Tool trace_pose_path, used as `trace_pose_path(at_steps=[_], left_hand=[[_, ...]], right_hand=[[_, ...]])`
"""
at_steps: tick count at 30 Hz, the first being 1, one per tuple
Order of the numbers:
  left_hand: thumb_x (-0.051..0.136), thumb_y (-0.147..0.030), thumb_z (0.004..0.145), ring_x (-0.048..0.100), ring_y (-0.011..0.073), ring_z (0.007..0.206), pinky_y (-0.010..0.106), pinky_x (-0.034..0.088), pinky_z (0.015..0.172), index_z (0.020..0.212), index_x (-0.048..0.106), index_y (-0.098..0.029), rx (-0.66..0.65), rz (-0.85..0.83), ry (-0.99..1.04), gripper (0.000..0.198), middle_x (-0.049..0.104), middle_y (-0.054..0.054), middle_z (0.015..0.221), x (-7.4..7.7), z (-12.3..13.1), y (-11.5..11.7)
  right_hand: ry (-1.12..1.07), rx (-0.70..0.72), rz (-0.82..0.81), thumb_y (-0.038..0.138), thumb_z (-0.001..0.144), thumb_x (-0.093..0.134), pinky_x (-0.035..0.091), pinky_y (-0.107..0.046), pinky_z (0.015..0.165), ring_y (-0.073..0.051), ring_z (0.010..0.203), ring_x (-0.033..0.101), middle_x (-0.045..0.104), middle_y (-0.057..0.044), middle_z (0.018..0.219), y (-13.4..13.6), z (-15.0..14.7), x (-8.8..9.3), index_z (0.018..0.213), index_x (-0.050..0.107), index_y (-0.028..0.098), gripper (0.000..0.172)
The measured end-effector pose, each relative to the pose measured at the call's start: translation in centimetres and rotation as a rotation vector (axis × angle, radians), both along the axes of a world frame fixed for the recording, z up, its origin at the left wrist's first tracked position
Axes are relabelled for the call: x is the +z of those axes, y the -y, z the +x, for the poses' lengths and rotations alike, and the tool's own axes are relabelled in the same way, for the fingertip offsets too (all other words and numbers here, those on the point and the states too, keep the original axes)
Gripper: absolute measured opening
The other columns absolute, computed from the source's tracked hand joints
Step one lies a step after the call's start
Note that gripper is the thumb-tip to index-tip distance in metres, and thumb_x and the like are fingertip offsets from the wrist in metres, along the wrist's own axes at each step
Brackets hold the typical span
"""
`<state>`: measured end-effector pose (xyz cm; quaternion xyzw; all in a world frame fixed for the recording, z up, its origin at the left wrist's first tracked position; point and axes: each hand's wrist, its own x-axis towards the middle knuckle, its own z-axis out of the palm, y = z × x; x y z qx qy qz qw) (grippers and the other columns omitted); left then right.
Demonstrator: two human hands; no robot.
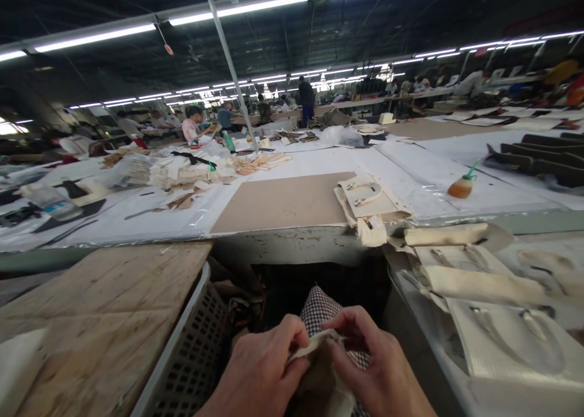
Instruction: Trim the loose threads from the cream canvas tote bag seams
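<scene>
Low in the head view, a cream fabric piece [322,368] is stretched between my two hands. My left hand [262,368] pinches its edge between thumb and forefinger. At the other side of the same edge, my right hand [374,362] is closed with its fingertips on the material. The lower part of the piece runs out of the picture, so its full shape is hidden. Behind the hands lies a black-and-white checked cloth [317,307].
A cream handbag [371,201] rests at the bench's front edge. More bag pieces [506,338] lie at right. At left are a plastic basket [189,356] and a wooden board [104,307]. A glue bottle [460,187] stands on the white bench. People work farther back.
</scene>
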<state>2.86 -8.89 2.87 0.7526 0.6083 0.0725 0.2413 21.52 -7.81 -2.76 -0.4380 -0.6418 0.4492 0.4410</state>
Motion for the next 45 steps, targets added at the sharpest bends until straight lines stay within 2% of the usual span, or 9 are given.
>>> trace_pose_path(at_steps=[4,9,12,17,21,32,37,40,45], left_hand=[[0.051,-0.016,0.083,0.061,0.014,0.065,0.022,0.034,0.059,0.079,0.048,-0.023,0.035,-0.01,-0.039,0.009,0.064,-0.006,0.072,0.4,0.4,-0.3],[0.049,-0.016,0.083,0.06,0.0135,0.061,0.021,0.034,0.056,0.078,0.045,-0.024,-0.014,-0.021,0.007,0.01,0.062,-0.006,0.069,-0.4,0.8,-0.8],[0.049,-0.015,0.083,0.06,0.0134,0.062,0.02,0.034,0.056,0.078,0.046,-0.023,-0.003,0.005,0.013,0.011,0.062,-0.005,0.071,-0.7,1.1,-0.8],[0.046,-0.012,0.085,0.061,0.0127,0.063,0.02,0.037,0.058,0.079,0.046,-0.023,-0.037,0.03,0.055,0.013,0.064,-0.005,0.076,-0.9,1.1,-0.5],[0.046,-0.012,0.086,0.062,0.0128,0.062,0.021,0.037,0.058,0.079,0.045,-0.023,-0.061,0.057,0.045,0.013,0.064,-0.005,0.073,-1.2,0.9,-0.5],[0.05,-0.008,0.082,0.061,0.0121,0.056,0.023,0.035,0.056,0.077,0.047,-0.022,-0.118,0.178,0.027,0.015,0.06,-0.007,0.063,-2.5,1.2,-0.3],[0.051,-0.01,0.082,0.06,0.0123,0.058,0.024,0.035,0.059,0.076,0.047,-0.022,-0.072,0.138,0.026,0.014,0.061,-0.007,0.065,-2.0,1.3,-0.5],[0.052,-0.012,0.082,0.057,0.0122,0.056,0.024,0.033,0.057,0.074,0.047,-0.022,-0.043,0.109,0.034,0.014,0.06,-0.007,0.065,-1.8,1.4,-0.7],[0.054,-0.015,0.081,0.054,0.0119,0.055,0.022,0.031,0.054,0.073,0.048,-0.022,0.01,0.049,0.062,0.012,0.06,-0.007,0.066,-1.5,1.3,-0.8]], right_hand=[[0.148,-0.07,0.152,0.029,0.091,0.056,0.058,-0.026,0.068,-0.018,0.07,0.07,0.071,-0.003,0.085,0.5,0.4,-0.5,0.095,0.06,0.024,0.007],[0.295,-0.167,0.369,0.021,0.093,0.052,0.059,-0.025,0.07,-0.019,0.081,0.073,0.072,-0.006,0.101,0.8,0.9,-1.0,0.094,0.059,0.024,0.008],[0.352,-0.222,0.454,0.018,0.092,0.05,0.06,-0.024,0.069,-0.019,0.084,0.073,0.073,-0.007,0.099,0.7,1.0,-1.2,0.093,0.06,0.022,0.011],[0.387,-0.32,0.606,0.012,0.093,0.046,0.058,-0.019,0.058,-0.015,0.071,0.073,0.074,-0.005,0.092,0.7,0.7,-1.8,0.094,0.061,0.02,0.017],[0.448,-0.399,0.673,0.011,0.094,0.045,0.058,-0.019,0.057,-0.015,0.069,0.074,0.075,-0.006,0.091,0.8,0.4,-2.1,0.096,0.062,0.019,0.018],[0.629,-0.321,0.632,0.012,0.091,0.045,0.049,-0.025,0.051,-0.016,0.058,0.068,0.07,-0.003,0.079,-0.1,0.8,-0.7,0.082,0.059,0.02,0.018],[0.509,-0.321,0.66,0.01,0.087,0.044,0.047,-0.029,0.058,-0.017,0.064,0.063,0.064,-0.003,0.076,-0.9,0.4,-0.7,0.075,0.054,0.02,0.019],[0.397,-0.243,0.64,0.006,0.084,0.045,0.049,-0.029,0.064,-0.017,0.072,0.062,0.064,-0.004,0.083,-1.2,0.5,-0.3,0.077,0.055,0.019,0.018],[0.214,-0.059,0.481,0.005,0.078,0.05,0.051,-0.026,0.069,-0.015,0.077,0.063,0.063,-0.003,0.089,-1.4,1.4,0.4,0.076,0.054,0.021,0.016]])
